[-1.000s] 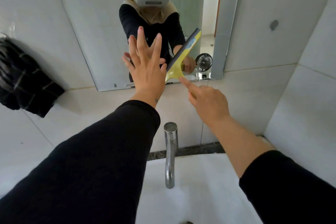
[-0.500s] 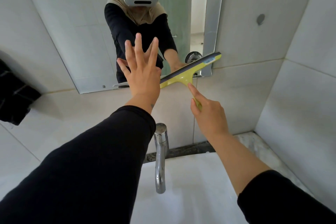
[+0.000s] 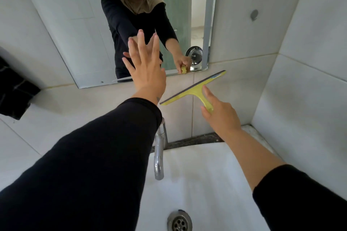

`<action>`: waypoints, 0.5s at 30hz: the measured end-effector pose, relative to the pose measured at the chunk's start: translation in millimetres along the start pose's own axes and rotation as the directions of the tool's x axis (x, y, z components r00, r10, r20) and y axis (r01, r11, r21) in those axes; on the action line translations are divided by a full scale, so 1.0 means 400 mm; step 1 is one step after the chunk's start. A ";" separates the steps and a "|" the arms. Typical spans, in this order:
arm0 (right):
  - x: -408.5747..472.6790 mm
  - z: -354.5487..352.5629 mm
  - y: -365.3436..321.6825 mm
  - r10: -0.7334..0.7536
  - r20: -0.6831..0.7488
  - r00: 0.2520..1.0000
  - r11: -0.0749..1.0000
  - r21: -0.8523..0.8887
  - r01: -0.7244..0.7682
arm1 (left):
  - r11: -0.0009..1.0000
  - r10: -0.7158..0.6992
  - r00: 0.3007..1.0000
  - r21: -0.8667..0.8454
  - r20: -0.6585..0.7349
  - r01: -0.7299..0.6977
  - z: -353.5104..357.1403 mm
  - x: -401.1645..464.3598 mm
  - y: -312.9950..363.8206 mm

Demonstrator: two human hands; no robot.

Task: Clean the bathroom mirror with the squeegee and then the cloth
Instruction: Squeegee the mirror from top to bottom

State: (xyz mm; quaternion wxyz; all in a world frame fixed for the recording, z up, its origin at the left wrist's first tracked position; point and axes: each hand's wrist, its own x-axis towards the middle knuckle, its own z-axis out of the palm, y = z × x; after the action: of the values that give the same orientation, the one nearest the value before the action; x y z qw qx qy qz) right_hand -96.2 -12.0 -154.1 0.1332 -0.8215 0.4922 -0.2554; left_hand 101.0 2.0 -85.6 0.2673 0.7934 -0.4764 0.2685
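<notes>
The wall mirror [image 3: 75,30] hangs above the basin and reflects a person in black. My left hand [image 3: 147,69] is flat against the mirror's lower edge with its fingers spread. My right hand [image 3: 220,114] grips the handle of a yellow squeegee [image 3: 193,88], forefinger stretched along the handle. The squeegee's dark blade lies tilted against the white tiles just below the mirror's bottom right corner. A dark checked cloth [image 3: 13,90] hangs on the wall at the far left.
A chrome tap [image 3: 159,155] rises from the back of the white basin [image 3: 206,184], whose drain [image 3: 179,220] shows at the bottom. Tiled walls close in on the right. A small fan is reflected in the mirror's lower right corner.
The squeegee has swept down off the mirror's lower right part onto the tiles below, its blade turning flatter. My left hand has stayed pressed on the mirror.
</notes>
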 end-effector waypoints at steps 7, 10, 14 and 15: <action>-0.041 -0.206 0.054 0.081 0.195 0.977 0.983 -0.179 -0.046 | 0.956 0.160 0.915 -0.291 0.369 -0.050 -0.028 -0.085 0.182; -0.054 -0.288 0.061 0.043 0.309 0.950 0.973 -0.231 0.031 | 0.914 0.193 0.889 -0.406 0.416 -0.008 -0.047 -0.085 0.250; -0.062 -0.361 0.056 -0.047 0.332 0.942 0.944 -0.293 0.150 | 0.874 0.206 0.867 -0.485 0.453 0.045 -0.079 -0.067 0.306; -0.062 -0.374 0.051 -0.068 0.329 0.942 0.933 -0.314 0.177 | 0.870 0.200 0.867 -0.490 0.456 0.057 -0.085 -0.061 0.311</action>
State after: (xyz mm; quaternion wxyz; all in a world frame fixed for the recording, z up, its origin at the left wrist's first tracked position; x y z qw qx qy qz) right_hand -203.3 4.8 -46.2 0.0496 -0.8914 0.4485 -0.0416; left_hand -26.6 -10.1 -56.8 0.3176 0.7229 -0.6105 -0.0618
